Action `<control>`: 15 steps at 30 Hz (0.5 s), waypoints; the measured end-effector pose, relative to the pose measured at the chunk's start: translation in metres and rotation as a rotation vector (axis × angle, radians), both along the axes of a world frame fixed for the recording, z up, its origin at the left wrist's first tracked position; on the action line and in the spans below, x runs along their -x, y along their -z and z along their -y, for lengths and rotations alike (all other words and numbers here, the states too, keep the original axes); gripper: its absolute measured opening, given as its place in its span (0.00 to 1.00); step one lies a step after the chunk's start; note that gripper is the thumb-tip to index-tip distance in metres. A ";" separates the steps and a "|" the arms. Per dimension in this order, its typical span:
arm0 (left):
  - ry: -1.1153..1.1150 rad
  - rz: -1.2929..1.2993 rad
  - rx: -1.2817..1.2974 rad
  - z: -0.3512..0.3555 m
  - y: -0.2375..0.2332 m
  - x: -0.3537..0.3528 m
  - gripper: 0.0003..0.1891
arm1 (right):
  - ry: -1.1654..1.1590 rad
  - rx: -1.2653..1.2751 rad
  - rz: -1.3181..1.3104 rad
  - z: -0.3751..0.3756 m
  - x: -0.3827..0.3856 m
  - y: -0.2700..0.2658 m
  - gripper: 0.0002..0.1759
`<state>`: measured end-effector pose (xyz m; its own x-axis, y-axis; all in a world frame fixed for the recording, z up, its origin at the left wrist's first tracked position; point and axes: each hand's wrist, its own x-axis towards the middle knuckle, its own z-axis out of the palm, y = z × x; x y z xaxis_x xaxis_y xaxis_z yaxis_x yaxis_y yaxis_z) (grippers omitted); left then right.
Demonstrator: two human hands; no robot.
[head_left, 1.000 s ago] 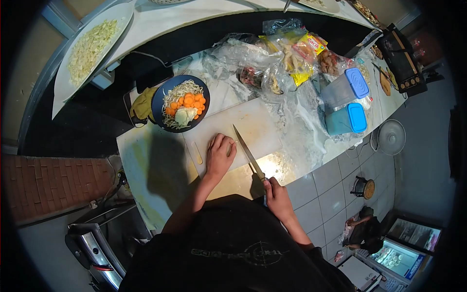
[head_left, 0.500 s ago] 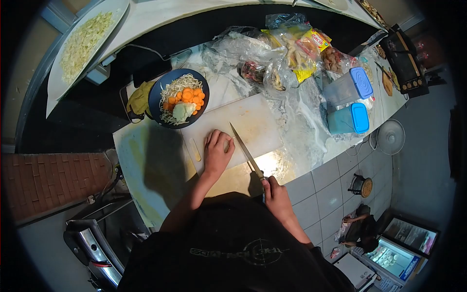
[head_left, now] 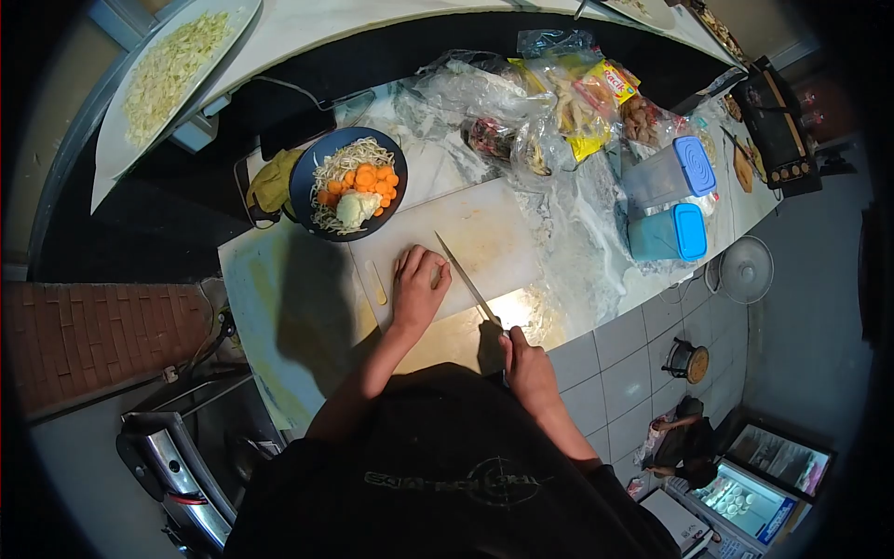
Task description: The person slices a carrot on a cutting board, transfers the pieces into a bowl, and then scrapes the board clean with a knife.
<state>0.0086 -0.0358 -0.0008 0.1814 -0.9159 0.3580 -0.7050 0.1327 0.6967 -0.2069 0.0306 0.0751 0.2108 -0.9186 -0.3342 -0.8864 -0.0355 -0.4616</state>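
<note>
My right hand is closed around the handle of a long kitchen knife. Its blade slants up and left over the white cutting board, close beside my left fingertips. With fingers curled, my left hand rests on the board. A small pale bit shows at those fingers, but most of whatever they grip is hidden. Just beyond the board's upper left corner is a dark bowl with bean sprouts, sliced orange carrots and a pale cabbage-like piece.
Plastic bags of food lie along the back of the marble counter. Two blue-lidded containers stand at the right. A plate of shredded cabbage sits on the raised ledge. Farther right, a person is near a lit display fridge.
The knife tip has moved slightly left, nearer my left fingers. My left hand keeps its curled pose on the board. The whole view has shifted a little.
</note>
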 end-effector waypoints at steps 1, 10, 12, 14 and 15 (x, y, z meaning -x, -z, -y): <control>-0.009 -0.009 -0.005 0.000 -0.001 0.000 0.07 | -0.005 0.014 -0.024 0.001 -0.001 0.001 0.15; -0.043 -0.026 0.008 -0.003 -0.001 -0.005 0.06 | -0.086 0.103 -0.160 0.012 0.003 -0.001 0.16; -0.051 -0.019 0.014 -0.006 -0.006 -0.009 0.05 | -0.110 0.138 -0.167 0.015 0.009 0.001 0.16; -0.030 -0.012 0.030 -0.010 -0.008 -0.013 0.05 | -0.100 0.128 -0.132 0.016 0.015 0.001 0.16; -0.036 -0.009 0.031 -0.012 -0.007 -0.017 0.05 | -0.106 0.128 -0.129 0.017 0.020 0.004 0.16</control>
<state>0.0251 -0.0242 0.0065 0.2172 -0.8974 0.3839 -0.7035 0.1287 0.6989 -0.2266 0.0134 0.0712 0.2720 -0.9302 -0.2464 -0.9259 -0.1831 -0.3305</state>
